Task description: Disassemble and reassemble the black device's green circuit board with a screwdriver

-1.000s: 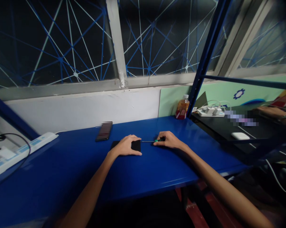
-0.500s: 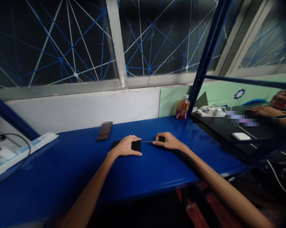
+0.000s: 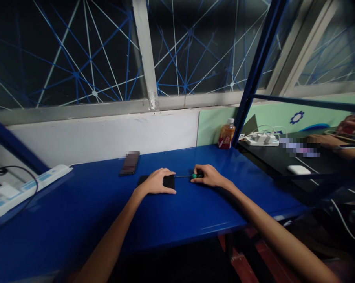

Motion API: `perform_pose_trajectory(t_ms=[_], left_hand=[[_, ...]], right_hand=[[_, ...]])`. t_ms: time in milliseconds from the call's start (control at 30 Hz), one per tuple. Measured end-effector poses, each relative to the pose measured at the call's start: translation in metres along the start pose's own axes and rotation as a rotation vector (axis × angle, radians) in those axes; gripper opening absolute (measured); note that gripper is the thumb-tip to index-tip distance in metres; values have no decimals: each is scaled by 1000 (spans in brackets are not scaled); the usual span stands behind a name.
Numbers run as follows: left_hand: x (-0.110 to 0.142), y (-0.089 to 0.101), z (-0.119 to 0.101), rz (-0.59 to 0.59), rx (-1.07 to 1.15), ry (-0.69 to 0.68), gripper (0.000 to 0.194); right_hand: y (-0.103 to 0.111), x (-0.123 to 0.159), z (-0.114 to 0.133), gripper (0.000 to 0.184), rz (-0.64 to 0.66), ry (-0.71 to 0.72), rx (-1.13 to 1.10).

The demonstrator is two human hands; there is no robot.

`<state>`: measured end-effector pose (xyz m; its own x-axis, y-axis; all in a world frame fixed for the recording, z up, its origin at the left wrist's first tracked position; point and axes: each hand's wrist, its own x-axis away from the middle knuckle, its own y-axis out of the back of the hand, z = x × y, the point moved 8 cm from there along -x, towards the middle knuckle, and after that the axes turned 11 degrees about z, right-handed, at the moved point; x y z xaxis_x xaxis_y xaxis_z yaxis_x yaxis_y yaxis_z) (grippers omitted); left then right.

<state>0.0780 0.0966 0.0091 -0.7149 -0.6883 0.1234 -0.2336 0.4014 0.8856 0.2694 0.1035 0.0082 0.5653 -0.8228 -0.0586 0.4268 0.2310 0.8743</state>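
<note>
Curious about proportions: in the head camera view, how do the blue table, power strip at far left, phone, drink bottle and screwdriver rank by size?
Blue table
Power strip
Phone and bottle: too alike to rank
Screwdriver, partly hidden by fingers

Left hand: bare (image 3: 158, 181); slender fingers and thumb; nail detail too small to read.
Right hand: bare (image 3: 208, 175); slender fingers, partly curled from view.
Left forearm: bare, slim (image 3: 115, 232); smooth taper to the wrist; wrist bare.
Right forearm: bare, slim (image 3: 262, 216); smooth taper to the wrist; wrist bare.
Lower body: black area at the bottom edge, possibly clothing; garment type and outline indistinct in shadow.
</note>
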Motion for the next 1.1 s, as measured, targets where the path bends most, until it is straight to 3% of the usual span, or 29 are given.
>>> perform_pose_trajectory(t_ms=[367, 800, 1100], left_hand=[[0, -1, 1, -3, -11, 6, 79], [0, -2, 3, 7, -6, 12, 78], [0, 0, 1, 3, -9, 11, 79]], right_hand=[[4, 3, 7, 25, -47, -2, 57], [-6, 0, 5, 32, 6, -20, 167], [2, 3, 9, 31, -49, 12, 181]])
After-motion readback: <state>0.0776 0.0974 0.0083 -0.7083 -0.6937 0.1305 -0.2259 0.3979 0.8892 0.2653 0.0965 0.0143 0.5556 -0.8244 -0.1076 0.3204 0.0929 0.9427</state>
